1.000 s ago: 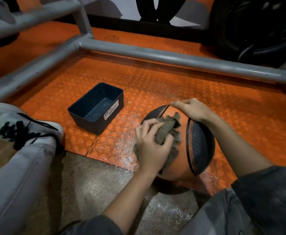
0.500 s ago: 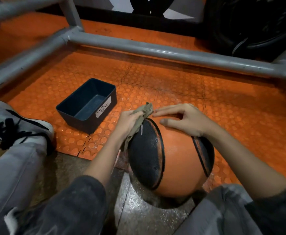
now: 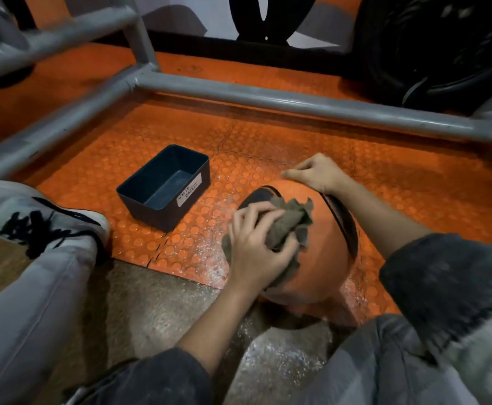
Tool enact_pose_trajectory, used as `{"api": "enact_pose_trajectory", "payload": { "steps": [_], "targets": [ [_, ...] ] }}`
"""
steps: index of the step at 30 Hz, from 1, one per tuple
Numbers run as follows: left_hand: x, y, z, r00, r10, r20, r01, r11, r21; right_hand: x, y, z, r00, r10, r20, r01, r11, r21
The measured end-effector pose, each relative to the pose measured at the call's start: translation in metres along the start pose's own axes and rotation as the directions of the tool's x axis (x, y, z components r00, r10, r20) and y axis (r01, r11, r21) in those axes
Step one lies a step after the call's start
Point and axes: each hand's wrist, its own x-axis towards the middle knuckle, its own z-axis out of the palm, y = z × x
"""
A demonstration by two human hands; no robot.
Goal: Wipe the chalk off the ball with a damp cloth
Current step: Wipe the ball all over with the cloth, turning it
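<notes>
An orange ball (image 3: 323, 258) with black panels sits on the floor between my legs, at the edge of the orange studded mat (image 3: 268, 147). My left hand (image 3: 256, 244) grips a crumpled grey-brown cloth (image 3: 290, 226) and presses it on the ball's near left side. My right hand (image 3: 316, 172) rests on the ball's far top with its fingers bent over the curve. White chalk dust (image 3: 209, 244) speckles the mat to the left of the ball.
A dark blue bin (image 3: 166, 185) labelled "waste basket" stands on the mat left of the ball. A grey metal pipe frame (image 3: 268, 100) crosses behind. A black tyre (image 3: 443, 48) is at the back right. My white shoe (image 3: 34, 217) lies at the left.
My left hand has drawn the cloth from the ball's far top down to its near left side. The right hand has shifted farther back on top. The ball has turned, hiding most of the large black panel.
</notes>
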Motion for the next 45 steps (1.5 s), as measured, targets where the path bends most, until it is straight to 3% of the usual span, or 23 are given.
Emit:
{"api": "enact_pose_trajectory", "payload": {
  "steps": [2, 3, 7, 9, 16, 19, 23, 25, 26, 28, 30, 32, 33, 35, 37, 39, 41, 43, 45],
  "targets": [
    [0.014, 0.000, 0.006, 0.997, -0.072, 0.026, 0.073, 0.997, -0.027, -0.004, 0.001, -0.008, 0.963, -0.061, -0.261, 0.022, 0.988, -0.150],
    [0.024, -0.001, 0.006, 0.988, -0.145, 0.055, 0.147, 0.988, -0.048, -0.009, 0.000, -0.009, 0.945, -0.117, -0.305, 0.083, 0.989, -0.122],
    [0.067, -0.012, 0.007, 0.922, -0.347, 0.170, 0.365, 0.927, -0.088, -0.037, 0.006, -0.005, 0.968, -0.227, -0.108, 0.244, 0.952, 0.185],
    [0.083, -0.022, 0.006, 0.883, -0.425, 0.198, 0.453, 0.883, -0.124, -0.037, 0.015, 0.008, 0.949, -0.304, -0.085, 0.313, 0.940, 0.133],
    [0.101, -0.058, 0.000, 0.780, -0.585, 0.222, 0.625, 0.733, -0.267, -0.015, -0.009, 0.025, 0.961, -0.227, -0.156, 0.224, 0.974, -0.041],
    [0.089, -0.050, 0.001, 0.816, -0.563, 0.129, 0.578, 0.793, -0.193, -0.017, -0.006, 0.028, 0.953, -0.227, -0.203, 0.225, 0.974, -0.033],
    [0.054, -0.013, 0.006, 0.953, -0.293, 0.073, 0.299, 0.951, -0.079, -0.027, 0.014, 0.026, 0.931, -0.270, -0.247, 0.306, 0.944, 0.122],
    [0.049, -0.010, 0.008, 0.971, -0.213, 0.108, 0.220, 0.974, -0.060, -0.037, 0.026, 0.026, 0.913, -0.298, -0.279, 0.354, 0.917, 0.181],
    [0.053, -0.016, 0.008, 0.963, -0.240, 0.119, 0.251, 0.964, -0.090, -0.045, 0.030, 0.027, 0.904, -0.313, -0.293, 0.373, 0.910, 0.180],
    [0.063, -0.029, 0.004, 0.896, -0.417, 0.151, 0.442, 0.866, -0.234, -0.065, 0.037, 0.033, 0.885, -0.334, -0.323, 0.400, 0.903, 0.160],
    [0.072, -0.044, -0.003, 0.737, -0.620, 0.270, 0.674, 0.640, -0.368, -0.086, 0.042, 0.041, 0.857, -0.369, -0.360, 0.436, 0.891, 0.123],
    [0.072, -0.052, -0.007, 0.623, -0.693, 0.361, 0.780, 0.516, -0.355, -0.103, 0.045, 0.046, 0.842, -0.384, -0.380, 0.465, 0.873, 0.149],
    [0.069, -0.052, -0.008, 0.610, -0.704, 0.363, 0.790, 0.507, -0.345, -0.107, 0.044, 0.044, 0.838, -0.380, -0.392, 0.474, 0.862, 0.177],
    [0.063, -0.046, -0.005, 0.627, -0.712, 0.317, 0.775, 0.526, -0.351, -0.107, 0.038, 0.036, 0.850, -0.330, -0.411, 0.438, 0.877, 0.199],
    [0.056, -0.034, -0.002, 0.706, -0.672, 0.224, 0.705, 0.638, -0.310, -0.096, 0.035, 0.028, 0.903, -0.161, -0.399, 0.252, 0.949, 0.188],
    [0.048, -0.020, 0.001, 0.829, -0.536, 0.160, 0.560, 0.795, -0.235, -0.076, 0.030, 0.017, 0.964, 0.103, -0.245, -0.043, 0.969, 0.241],
    [0.037, 0.003, 0.005, 0.922, -0.351, 0.164, 0.369, 0.925, -0.095, -0.057, 0.022, 0.009, 0.964, 0.257, -0.072, -0.230, 0.937, 0.261],
    [0.023, 0.021, 0.012, 0.972, -0.164, 0.167, 0.161, 0.986, 0.034, -0.047, 0.018, 0.006, 0.960, 0.279, -0.025, -0.260, 0.919, 0.296],
    [0.014, 0.025, 0.017, 0.991, -0.063, 0.116, 0.058, 0.997, 0.045, -0.047, 0.013, 0.005, 0.981, 0.195, 0.009, -0.194, 0.964, 0.181]
  ]
}}
